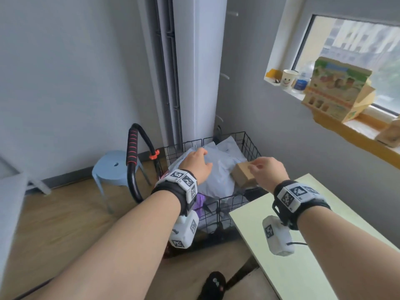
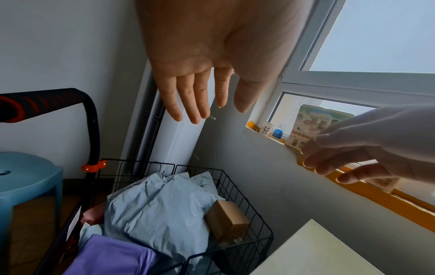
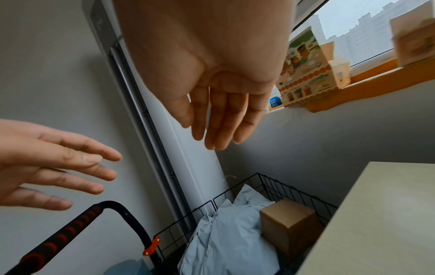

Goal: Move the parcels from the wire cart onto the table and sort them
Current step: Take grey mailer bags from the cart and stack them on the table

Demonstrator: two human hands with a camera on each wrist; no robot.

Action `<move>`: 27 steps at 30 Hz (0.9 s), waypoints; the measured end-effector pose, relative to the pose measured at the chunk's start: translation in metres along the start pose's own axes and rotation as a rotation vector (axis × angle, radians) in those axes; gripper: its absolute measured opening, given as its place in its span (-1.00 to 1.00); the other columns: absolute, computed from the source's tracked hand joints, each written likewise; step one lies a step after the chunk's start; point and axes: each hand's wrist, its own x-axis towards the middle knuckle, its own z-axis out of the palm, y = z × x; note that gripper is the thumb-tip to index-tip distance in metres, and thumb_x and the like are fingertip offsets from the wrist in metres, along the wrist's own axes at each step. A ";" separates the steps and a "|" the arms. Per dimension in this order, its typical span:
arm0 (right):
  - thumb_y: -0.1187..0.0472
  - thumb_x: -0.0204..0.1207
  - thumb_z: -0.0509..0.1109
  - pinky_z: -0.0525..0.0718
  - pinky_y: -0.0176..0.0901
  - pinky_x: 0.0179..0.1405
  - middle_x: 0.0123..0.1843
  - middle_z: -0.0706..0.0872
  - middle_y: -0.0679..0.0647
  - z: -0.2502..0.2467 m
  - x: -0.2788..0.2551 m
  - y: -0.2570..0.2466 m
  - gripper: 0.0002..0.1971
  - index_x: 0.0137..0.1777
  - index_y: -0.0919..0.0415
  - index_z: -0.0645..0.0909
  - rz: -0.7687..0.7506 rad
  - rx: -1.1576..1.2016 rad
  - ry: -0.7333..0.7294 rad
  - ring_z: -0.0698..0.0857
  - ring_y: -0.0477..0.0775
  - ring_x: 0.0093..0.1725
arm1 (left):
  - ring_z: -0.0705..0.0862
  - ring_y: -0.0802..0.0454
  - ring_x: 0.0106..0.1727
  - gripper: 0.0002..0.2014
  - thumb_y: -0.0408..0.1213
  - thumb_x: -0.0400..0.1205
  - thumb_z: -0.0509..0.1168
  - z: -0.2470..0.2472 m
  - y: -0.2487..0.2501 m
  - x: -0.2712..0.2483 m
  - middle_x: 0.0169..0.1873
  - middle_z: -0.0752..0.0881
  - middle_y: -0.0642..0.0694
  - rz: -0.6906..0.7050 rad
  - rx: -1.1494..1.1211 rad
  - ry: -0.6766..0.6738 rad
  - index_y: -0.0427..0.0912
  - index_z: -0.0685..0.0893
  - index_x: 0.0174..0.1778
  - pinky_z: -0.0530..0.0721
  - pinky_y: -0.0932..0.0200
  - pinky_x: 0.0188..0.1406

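Observation:
A black wire cart (image 1: 251, 146) stands in the corner, filled with pale blue mailer bags (image 1: 218, 172), a brown cardboard box (image 1: 243, 173) at its right side and a purple bag (image 2: 110, 256) at the near end. My left hand (image 1: 195, 162) hovers above the blue bags with fingers straight (image 2: 195, 104), holding nothing. Over the cardboard box (image 3: 287, 221) hangs my right hand (image 1: 265, 169), fingers extended and empty (image 3: 216, 126). The pale table (image 1: 287, 245) lies just right of the cart.
The cart's black handle (image 1: 133, 152) with red-striped grip rises at the left, beside a blue plastic stool (image 1: 112, 167). A windowsill (image 1: 355, 126) at the right carries a printed carton (image 1: 337, 87), a paper cup (image 1: 289, 79) and a small jar. A tall white unit (image 1: 194, 68) fills the corner.

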 end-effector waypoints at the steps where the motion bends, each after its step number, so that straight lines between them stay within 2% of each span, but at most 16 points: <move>1: 0.14 0.56 0.30 0.77 0.01 -0.05 -0.10 0.80 0.08 0.004 0.013 -0.002 -0.82 -0.07 0.08 0.75 0.000 -0.001 0.001 0.75 0.12 -0.17 | 0.55 -0.14 0.37 -0.57 -0.11 0.65 0.22 0.000 -0.003 0.011 0.37 0.56 -0.14 0.002 -0.002 0.004 -0.09 0.43 0.45 0.52 0.00 0.33; 4: 0.12 0.58 0.30 0.72 -0.04 0.03 0.00 0.80 0.08 0.018 0.052 -0.004 -0.79 0.02 0.10 0.76 0.018 -0.007 -0.023 0.70 0.10 -0.09 | 0.53 -0.11 0.38 -0.58 -0.11 0.65 0.22 0.002 -0.010 0.047 0.38 0.55 -0.12 0.003 -0.006 -0.001 -0.09 0.44 0.44 0.51 0.03 0.33; 8: 0.12 0.59 0.29 0.63 -0.12 0.08 0.03 0.80 0.09 0.036 0.106 -0.002 -0.78 0.02 0.12 0.76 0.030 -0.023 -0.060 0.72 0.12 0.01 | 0.53 -0.10 0.40 -0.59 -0.12 0.66 0.21 0.006 -0.018 0.104 0.39 0.55 -0.12 -0.024 -0.004 -0.035 -0.11 0.46 0.43 0.49 0.05 0.35; 15: 0.16 0.60 0.28 0.47 -0.24 -0.02 0.06 0.79 0.08 0.060 0.190 0.010 -0.78 0.07 0.15 0.75 0.077 -0.035 -0.117 0.60 0.03 -0.08 | 0.57 -0.14 0.35 -0.60 -0.08 0.65 0.22 0.019 -0.036 0.189 0.36 0.57 -0.15 -0.098 -0.029 -0.086 -0.11 0.49 0.39 0.52 -0.01 0.35; 21: 0.15 0.61 0.27 0.51 -0.22 0.02 0.08 0.78 0.05 0.084 0.225 0.022 -0.78 0.08 0.10 0.74 0.123 -0.049 -0.170 0.62 0.01 -0.07 | 0.58 -0.15 0.34 -0.61 -0.08 0.65 0.23 0.040 -0.060 0.228 0.37 0.58 -0.15 -0.172 -0.058 -0.132 -0.13 0.51 0.38 0.52 0.04 0.34; 27: 0.17 0.62 0.26 0.62 -0.06 0.19 0.12 0.76 0.07 0.104 0.260 0.020 -0.77 0.15 0.13 0.71 0.161 -0.053 -0.194 0.69 0.10 0.11 | 0.56 -0.15 0.35 -0.58 -0.08 0.65 0.22 0.060 -0.073 0.270 0.37 0.56 -0.15 -0.194 -0.071 -0.201 -0.10 0.47 0.43 0.51 0.02 0.33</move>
